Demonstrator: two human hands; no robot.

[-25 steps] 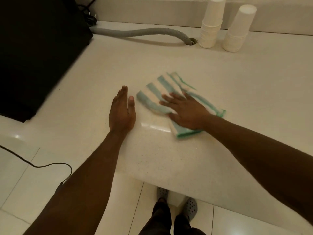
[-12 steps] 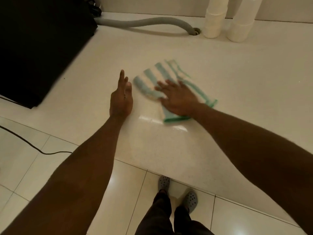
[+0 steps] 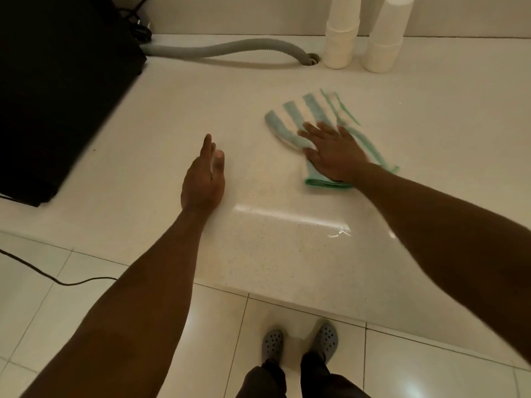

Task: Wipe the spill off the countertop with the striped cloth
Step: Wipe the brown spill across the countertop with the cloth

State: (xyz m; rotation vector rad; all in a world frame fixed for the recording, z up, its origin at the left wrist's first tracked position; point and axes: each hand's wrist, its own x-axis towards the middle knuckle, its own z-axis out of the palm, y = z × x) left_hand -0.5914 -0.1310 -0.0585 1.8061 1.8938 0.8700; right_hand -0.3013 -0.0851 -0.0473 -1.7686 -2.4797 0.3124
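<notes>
The right hand (image 3: 334, 156) lay flat, its grip spread wide on the striped cloth (image 3: 310, 119), pressing it to the bench (image 3: 201, 90); the left hand (image 3: 202, 182), also spread and empty, hovered alongside.

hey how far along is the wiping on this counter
Midway. In hand: the right hand presses flat on the striped cloth, while the left hand is off the cloth. Left: small wet glints near the countertop front edge. Done: no other liquid is visible.

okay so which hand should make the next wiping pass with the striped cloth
Probably the right hand: it lies flat, fingers spread, on the striped cloth. The left hand is apart from it, on the bare countertop.
</notes>
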